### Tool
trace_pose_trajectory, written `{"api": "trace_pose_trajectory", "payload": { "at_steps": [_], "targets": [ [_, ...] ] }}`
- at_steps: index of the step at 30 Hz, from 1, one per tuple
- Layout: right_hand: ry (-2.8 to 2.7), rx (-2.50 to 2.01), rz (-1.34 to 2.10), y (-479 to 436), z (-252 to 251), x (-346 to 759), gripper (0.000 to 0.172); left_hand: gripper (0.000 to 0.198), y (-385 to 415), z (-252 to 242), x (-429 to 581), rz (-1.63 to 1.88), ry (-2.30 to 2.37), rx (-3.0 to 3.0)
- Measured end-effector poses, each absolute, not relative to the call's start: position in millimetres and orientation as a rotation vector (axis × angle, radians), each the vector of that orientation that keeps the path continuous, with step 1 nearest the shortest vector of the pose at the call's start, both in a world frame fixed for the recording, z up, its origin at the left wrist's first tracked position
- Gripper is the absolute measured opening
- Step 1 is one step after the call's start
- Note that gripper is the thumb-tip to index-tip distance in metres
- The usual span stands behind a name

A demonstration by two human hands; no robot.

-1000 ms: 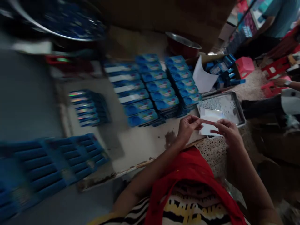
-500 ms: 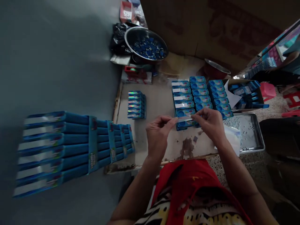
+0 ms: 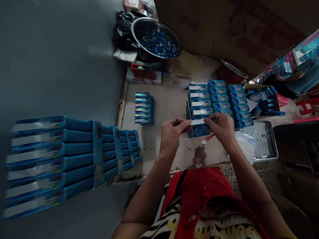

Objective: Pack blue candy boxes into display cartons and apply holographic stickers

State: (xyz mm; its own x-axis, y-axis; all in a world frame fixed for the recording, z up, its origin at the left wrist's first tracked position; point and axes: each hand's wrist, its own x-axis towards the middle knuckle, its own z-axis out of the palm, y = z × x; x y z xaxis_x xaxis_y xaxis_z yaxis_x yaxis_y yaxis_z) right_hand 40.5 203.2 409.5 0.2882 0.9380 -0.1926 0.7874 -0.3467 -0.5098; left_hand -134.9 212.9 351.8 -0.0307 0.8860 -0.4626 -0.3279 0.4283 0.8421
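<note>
A pale strip [image 3: 198,121] is stretched between my two hands, over a blue box in the front row of a stack. My left hand [image 3: 173,132] pinches its left end. The right end is between the thumb and fingers of my right hand [image 3: 221,127]. White strips lie across the boxes [image 3: 200,103] behind it in the same column. Two more columns of blue boxes [image 3: 220,98] [image 3: 240,101] stand to the right, with round blue circles on their tops. A small stack of blue boxes [image 3: 144,108] with shiny ends sits left of my hands.
Long blue stacks [image 3: 79,149] fill the left side. A metal bowl [image 3: 134,33] of blue pieces and a red tape dispenser [image 3: 137,68] are at the back. Right are a carton [image 3: 277,103] of blue packs, a metal tray [image 3: 274,142] and another person [image 3: 301,78].
The strip has come down onto or close over the front box, still held by both hands. A small pinkish-white piece now shows below the boxes. The view has shifted slightly.
</note>
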Motion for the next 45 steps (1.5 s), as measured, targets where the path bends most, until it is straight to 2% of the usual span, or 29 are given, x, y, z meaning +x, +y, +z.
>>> {"api": "trace_pose_trajectory", "payload": {
  "at_steps": [25, 32, 36, 41, 45],
  "targets": [
    [-1.584, -2.267, 0.677, 208.7, 412.0, 36.2, 0.015, 0.031, 210.3, 346.7, -134.6, 1.037, 1.265, 0.581],
    [-1.653, -2.391, 0.58, 214.1, 411.2, 36.3, 0.02, 0.036, 213.1, 329.9, -131.5, 0.959, 1.194, 0.503],
    [-1.647, -2.418, 0.59, 218.1, 412.5, 40.0, 0.03, 0.041, 210.2, 315.3, -126.8, 0.925, 1.106, 0.386],
    [-1.691, -2.375, 0.626, 219.3, 411.3, 42.4, 0.022, 0.054, 205.0, 294.0, -119.2, 0.909, 1.12, 0.314],
    [-1.596, -2.236, 0.69, 214.9, 413.6, 49.9, 0.018, 0.053, 200.3, 289.4, -120.4, 1.006, 1.236, 0.396]
  ]
}}
